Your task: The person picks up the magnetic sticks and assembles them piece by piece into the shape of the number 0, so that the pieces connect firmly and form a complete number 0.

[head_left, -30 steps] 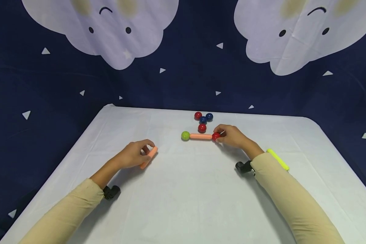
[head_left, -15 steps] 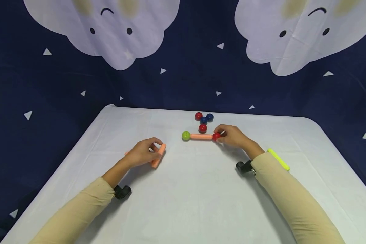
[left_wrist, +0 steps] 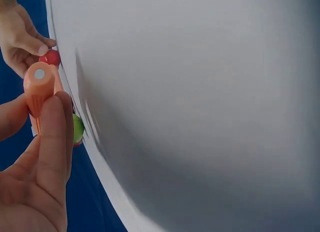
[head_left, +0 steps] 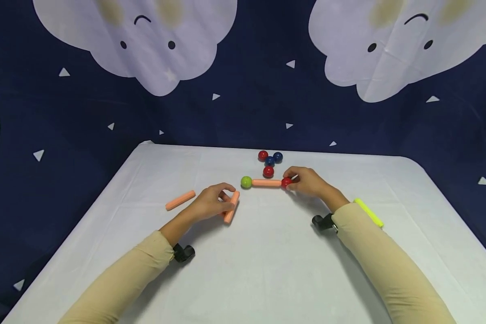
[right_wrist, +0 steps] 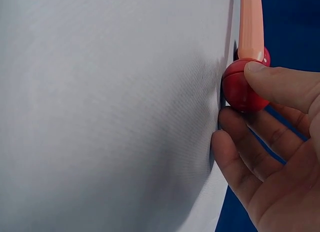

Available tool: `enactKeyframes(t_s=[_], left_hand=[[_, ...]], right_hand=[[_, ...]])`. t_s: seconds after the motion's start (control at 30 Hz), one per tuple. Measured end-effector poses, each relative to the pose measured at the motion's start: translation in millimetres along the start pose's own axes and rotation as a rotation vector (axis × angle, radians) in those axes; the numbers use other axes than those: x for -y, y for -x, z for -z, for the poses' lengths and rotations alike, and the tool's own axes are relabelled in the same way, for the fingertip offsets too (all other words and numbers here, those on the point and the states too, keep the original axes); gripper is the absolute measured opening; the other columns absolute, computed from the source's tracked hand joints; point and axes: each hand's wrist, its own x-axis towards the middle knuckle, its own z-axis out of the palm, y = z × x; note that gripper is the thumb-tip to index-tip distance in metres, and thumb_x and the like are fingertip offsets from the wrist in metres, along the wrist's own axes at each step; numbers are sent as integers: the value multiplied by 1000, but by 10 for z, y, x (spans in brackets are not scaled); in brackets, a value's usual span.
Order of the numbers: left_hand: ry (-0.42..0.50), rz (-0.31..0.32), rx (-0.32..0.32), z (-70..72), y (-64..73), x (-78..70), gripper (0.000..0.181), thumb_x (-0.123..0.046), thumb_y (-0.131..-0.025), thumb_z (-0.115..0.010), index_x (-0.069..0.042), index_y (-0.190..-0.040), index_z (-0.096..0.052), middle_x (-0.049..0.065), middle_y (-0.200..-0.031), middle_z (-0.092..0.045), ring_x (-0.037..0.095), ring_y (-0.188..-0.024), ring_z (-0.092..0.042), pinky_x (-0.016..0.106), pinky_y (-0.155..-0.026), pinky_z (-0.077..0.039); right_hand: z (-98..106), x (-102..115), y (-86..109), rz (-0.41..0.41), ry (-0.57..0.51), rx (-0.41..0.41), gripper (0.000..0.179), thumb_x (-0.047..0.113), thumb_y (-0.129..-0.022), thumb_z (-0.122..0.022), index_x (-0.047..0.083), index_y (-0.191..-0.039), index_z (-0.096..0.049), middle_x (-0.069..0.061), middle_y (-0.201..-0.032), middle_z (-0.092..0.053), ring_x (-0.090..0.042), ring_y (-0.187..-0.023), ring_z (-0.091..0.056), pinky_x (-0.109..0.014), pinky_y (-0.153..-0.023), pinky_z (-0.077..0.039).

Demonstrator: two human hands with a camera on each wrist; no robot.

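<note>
My left hand (head_left: 212, 202) pinches an orange stick (head_left: 232, 207) between thumb and fingers, tilted, left of the joined pieces. A silvery round spot shows on the end of this stick (left_wrist: 40, 75) in the left wrist view. My right hand (head_left: 308, 181) holds a red ball (head_left: 285, 182), thumb on its side (right_wrist: 245, 90). That ball sits at the right end of a second orange stick (head_left: 266, 182), whose left end meets a green ball (head_left: 246, 182). The other fingers of my right hand curve below the ball in the right wrist view.
Behind the joined row lie two red balls, one nearer (head_left: 268, 172) and one farther (head_left: 263, 155), and two blue balls (head_left: 269, 161). Another orange stick (head_left: 180, 200) lies left of my left hand. A yellow stick (head_left: 368, 212) lies beside my right sleeve, on the white tablecloth (head_left: 267, 270).
My left hand has moved right with its orange stick, toward the green ball, uncovering the orange stick lying at left. My right hand stays on the red ball.
</note>
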Motion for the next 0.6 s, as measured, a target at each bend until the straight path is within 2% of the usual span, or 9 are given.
enactKeyframes(t_s=[0.2, 0.43, 0.6], left_hand=[[29, 17, 12, -66, -56, -109, 50, -11, -88, -71, -12, -135, -55, 10, -101, -65, 14, -68, -67, 30, -65, -58], [148, 79, 12, -133, -134, -170, 50, -11, -89, -72, -12, -136, -54, 11, -100, -67, 16, -76, -67, 30, -68, -59], [174, 97, 12, -138, -179, -196, 50, -12, -89, -72, -11, -135, -53, 12, -102, -68, 17, -79, -68, 30, -70, -59]], right_hand=[[0, 15, 12, 3, -2, -2, 29, 8, -90, -68, 5, -119, -63, -19, -123, -67, -34, -111, -65, -48, -96, -52], [-6, 16, 0, 4, -1, 6, 29, 8, -90, -68, 5, -118, -63, -19, -123, -67, -34, -111, -65, -47, -97, -52], [0, 14, -1, 3, -3, 7, 29, 7, -90, -69, 6, -118, -63, -19, -124, -67, -34, -111, -65, -48, -97, -52]])
